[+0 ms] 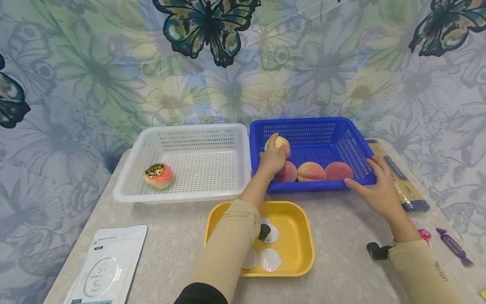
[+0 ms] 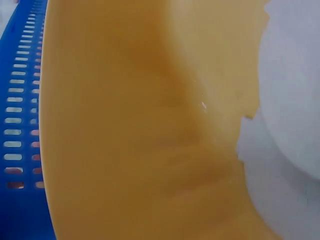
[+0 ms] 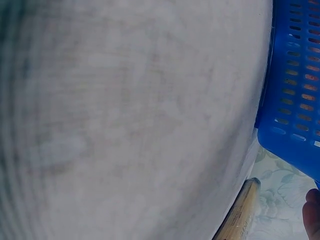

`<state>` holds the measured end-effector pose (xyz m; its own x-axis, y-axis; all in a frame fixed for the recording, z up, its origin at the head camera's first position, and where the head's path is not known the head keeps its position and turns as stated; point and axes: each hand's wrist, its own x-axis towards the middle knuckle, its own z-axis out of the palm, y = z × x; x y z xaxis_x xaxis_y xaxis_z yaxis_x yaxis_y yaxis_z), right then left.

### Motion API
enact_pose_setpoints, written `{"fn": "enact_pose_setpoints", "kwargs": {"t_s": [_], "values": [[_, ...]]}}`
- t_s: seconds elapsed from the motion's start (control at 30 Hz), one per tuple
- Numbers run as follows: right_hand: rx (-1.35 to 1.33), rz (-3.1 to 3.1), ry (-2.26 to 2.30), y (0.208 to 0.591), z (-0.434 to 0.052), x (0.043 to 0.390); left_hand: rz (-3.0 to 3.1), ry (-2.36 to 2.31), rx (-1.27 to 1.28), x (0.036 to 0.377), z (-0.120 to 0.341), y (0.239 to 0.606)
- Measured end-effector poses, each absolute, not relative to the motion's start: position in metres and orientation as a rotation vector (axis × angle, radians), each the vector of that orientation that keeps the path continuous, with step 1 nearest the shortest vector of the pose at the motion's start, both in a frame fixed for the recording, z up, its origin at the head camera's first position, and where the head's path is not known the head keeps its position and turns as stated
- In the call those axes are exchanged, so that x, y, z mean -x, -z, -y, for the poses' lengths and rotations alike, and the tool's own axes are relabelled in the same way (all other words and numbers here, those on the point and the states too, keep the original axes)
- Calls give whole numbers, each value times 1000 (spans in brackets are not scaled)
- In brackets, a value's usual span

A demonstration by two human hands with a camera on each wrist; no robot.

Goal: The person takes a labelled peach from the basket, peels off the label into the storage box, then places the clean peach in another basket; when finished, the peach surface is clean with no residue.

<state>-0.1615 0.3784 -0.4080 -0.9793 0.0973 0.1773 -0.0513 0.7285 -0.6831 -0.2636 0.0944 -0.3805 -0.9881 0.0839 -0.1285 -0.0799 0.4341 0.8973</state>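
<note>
My left hand (image 1: 272, 158) reaches into the blue basket (image 1: 303, 185) and grips a yellow-pink peach (image 1: 282, 145) near its back left. Three more peaches lie along the basket's front side, among them a peach (image 1: 311, 172) in the middle. At the front right corner, my right hand (image 1: 379, 190) holds the basket's rim, thumb on the front and fingers at the right side. In the white basket (image 1: 182, 197) lies a peach (image 1: 159, 179) with a black and gold label (image 1: 154, 170). The left wrist view misses the hand; the right wrist view catches a fingertip (image 3: 312, 215).
A yellow tray (image 1: 294, 253) with several white round pieces (image 1: 270, 259) stands in front, partly behind my left sleeve. A white pouch (image 1: 108, 261) lies at left. On the right are a gold package (image 1: 408, 190), a purple wrapped candy (image 1: 453, 247) and a small pink item (image 1: 425, 234).
</note>
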Motion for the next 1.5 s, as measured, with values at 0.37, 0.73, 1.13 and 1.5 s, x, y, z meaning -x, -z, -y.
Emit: {"fn": "enact_pose_setpoints", "kwargs": {"t_s": [0.37, 0.73, 1.13, 1.5], "values": [[20, 2733, -1104, 405, -377, 161, -2374, -1643, 87, 266, -94, 382], [12, 2736, -1107, 407, -377, 161, -2436, -1504, 29, 263, -94, 385], [43, 2756, -1080, 406, -377, 160, -2579, -1448, -107, 246, -87, 341], [32, 2750, -988, 404, -374, 158, -2466, -1551, -552, 191, -37, 264]]}}
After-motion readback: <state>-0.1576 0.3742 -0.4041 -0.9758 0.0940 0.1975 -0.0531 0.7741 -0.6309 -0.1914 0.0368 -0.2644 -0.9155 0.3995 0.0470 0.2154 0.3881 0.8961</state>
